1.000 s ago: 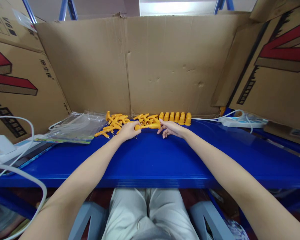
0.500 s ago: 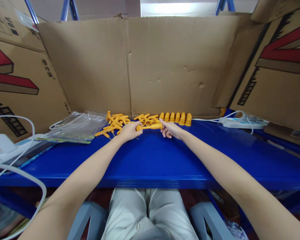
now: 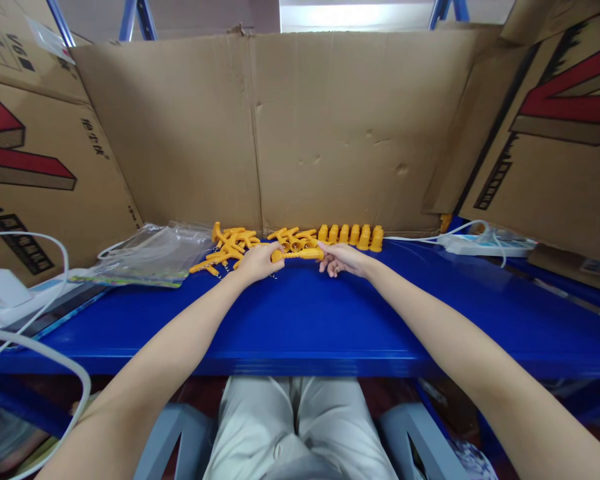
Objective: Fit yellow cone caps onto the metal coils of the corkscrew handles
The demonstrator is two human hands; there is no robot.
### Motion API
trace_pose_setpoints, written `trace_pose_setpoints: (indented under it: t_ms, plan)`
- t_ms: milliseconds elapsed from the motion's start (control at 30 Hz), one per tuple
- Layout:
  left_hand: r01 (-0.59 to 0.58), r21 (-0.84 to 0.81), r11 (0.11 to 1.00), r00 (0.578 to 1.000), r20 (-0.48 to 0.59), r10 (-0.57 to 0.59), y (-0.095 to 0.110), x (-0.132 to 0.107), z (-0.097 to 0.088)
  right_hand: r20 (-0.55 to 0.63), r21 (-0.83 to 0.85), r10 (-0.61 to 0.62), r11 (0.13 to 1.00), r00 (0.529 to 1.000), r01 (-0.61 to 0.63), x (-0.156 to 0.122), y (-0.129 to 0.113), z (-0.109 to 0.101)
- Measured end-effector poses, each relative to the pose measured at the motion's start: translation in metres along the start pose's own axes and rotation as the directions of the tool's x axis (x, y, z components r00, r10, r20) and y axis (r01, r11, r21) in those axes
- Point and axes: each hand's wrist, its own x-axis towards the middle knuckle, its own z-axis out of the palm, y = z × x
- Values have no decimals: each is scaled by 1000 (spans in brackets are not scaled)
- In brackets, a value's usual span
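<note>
Between my two hands lies a yellow plastic corkscrew [image 3: 303,254], held level just above the blue table, its ribbed shaft showing in the middle. My left hand [image 3: 259,263] is closed round its left end. At the right end, my right hand [image 3: 344,259] pinches it with thumb and fingertips, the other fingers curled below. Left of my left hand is a heap of yellow T-shaped corkscrew handles [image 3: 229,248], some with thin metal spirals. Behind the held piece are several yellow pieces with round open ends [image 3: 294,245]. Yellow bell-shaped sleeves [image 3: 355,235] stand in a row behind my right hand.
A clear plastic bag [image 3: 153,257] lies on the table [image 3: 310,320] at left, near a flat dark device [image 3: 55,313] and white cables [image 3: 63,357]. A white power strip [image 3: 487,246] sits at right. Cardboard walls [image 3: 350,133] enclose the back and sides.
Both hands keep nearly the same place and hold on the corkscrew. My right thumb and fingers have shifted slightly at its right end.
</note>
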Motion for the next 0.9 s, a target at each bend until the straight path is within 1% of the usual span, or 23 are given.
trace_pose_setpoints:
  t_ms: [133, 200, 267, 333, 367, 433, 500, 567, 700, 900]
  plan:
    - [2, -1, 1000, 1000, -5, -2, 3, 0, 0, -92, -55, 31, 998, 995, -36, 2, 0, 4]
    - [9, -8, 1000, 1000, -5, -9, 2, 0, 1, -103, -58, 44, 997, 994, -50, 2, -1, 5]
    - [18, -16, 1000, 1000, -2, -18, 2, 1, 2, -78, -49, 80, 995, 994, -84, 0, -3, 4]
    - [32, -25, 999, 999, 5, -32, 0, 2, 3, -23, -9, 101, 995, 995, -101, -3, -6, 2]
    - [38, -28, 999, 999, 8, -38, -1, 2, 3, 7, 22, 88, 996, 996, -89, -5, -7, 0]
    - [46, -28, 999, 999, 15, -46, -3, 3, 4, 45, 83, 22, 996, 999, -26, -7, -8, -2]
    - [44, -16, 999, 999, 23, -44, -3, 3, 4, 50, 103, -38, 994, 998, 33, -7, -7, -4]
    - [31, 5, 1000, 999, 35, -31, -3, 2, 3, 48, 79, -55, 996, 997, 52, -6, -5, -5]
    - [15, 52, 999, 999, 48, -17, 0, 0, 0, 76, 26, -49, 999, 996, 47, -4, -3, -3]
    - [24, 65, 998, 998, 60, -27, 1, -1, -3, 50, 32, -19, 999, 999, 17, -1, -2, 3]
